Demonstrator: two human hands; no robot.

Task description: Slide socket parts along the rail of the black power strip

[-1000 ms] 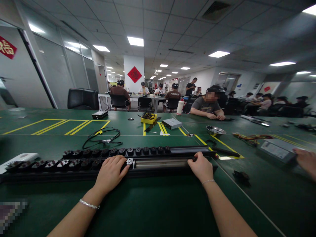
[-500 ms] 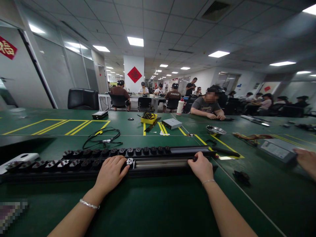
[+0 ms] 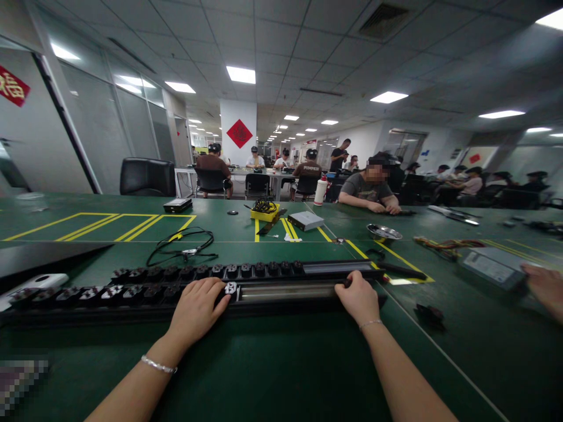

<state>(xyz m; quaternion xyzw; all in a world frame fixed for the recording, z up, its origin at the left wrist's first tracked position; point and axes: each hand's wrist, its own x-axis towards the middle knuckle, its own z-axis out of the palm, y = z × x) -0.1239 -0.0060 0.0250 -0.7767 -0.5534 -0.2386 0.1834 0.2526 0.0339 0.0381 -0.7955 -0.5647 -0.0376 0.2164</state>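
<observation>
Two long black trays lie side by side across the green table, each lined with a row of black plugs. On the front tray [image 3: 281, 306], my left hand [image 3: 200, 305] is curled over the right end of its plug row. Beside my left fingertips, one plug [image 3: 231, 288] shows its metal prongs upward. A bare metallic channel stretches between my hands. My right hand [image 3: 359, 298] is closed around the front tray near its right end, with a small dark bit showing at the fingertips. Just behind, the back tray [image 3: 338, 268] holds its own plugs [image 3: 246, 269].
A black cable [image 3: 180, 246] lies behind the trays, left of a yellow box [image 3: 264, 211] and a grey metal box [image 3: 306, 220]. Rightward are a metal bowl [image 3: 384, 232], a power supply [image 3: 495, 266] with another person's hand [image 3: 543, 287] beside it, and a dark piece [image 3: 430, 316].
At the far left, a dark flat panel edge reaches slightly farther into view. Both my hands and the trays keep their places.
</observation>
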